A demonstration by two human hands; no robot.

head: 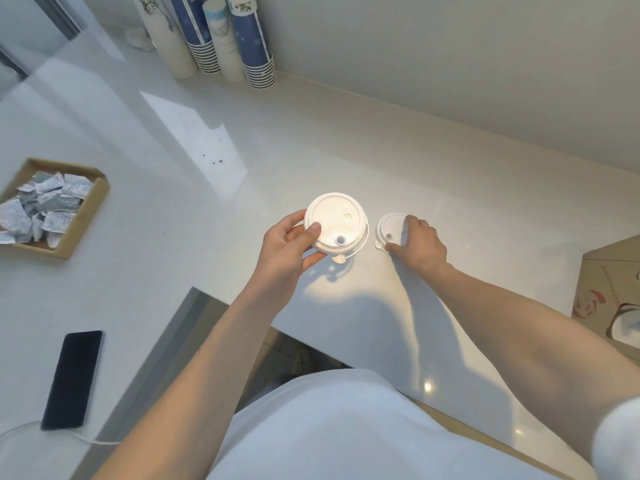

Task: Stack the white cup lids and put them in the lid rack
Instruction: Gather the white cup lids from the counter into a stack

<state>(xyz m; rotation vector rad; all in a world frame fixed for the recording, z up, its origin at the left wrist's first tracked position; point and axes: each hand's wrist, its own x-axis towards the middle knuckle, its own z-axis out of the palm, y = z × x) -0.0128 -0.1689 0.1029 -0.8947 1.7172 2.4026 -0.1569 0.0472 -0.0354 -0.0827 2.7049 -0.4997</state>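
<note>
A stack of white cup lids [335, 221] is held a little above the white counter [311, 150], with my left hand [289, 247] gripping its left rim, thumb on top. Just to its right a single white lid [389, 230] lies flat on the counter. My right hand [417, 242] rests on that lid's right side, fingers curled over its edge and thumb at its small tab. At the far right edge a brown cardboard holder [595, 292] shows a round opening with something white inside.
Tall sleeves of paper cups [256, 46] stand against the back wall. A cardboard tray of silver sachets [86, 216] sits at the left. A black phone [72, 379] lies on the lower left surface. The counter's front edge has a cut-out near my body.
</note>
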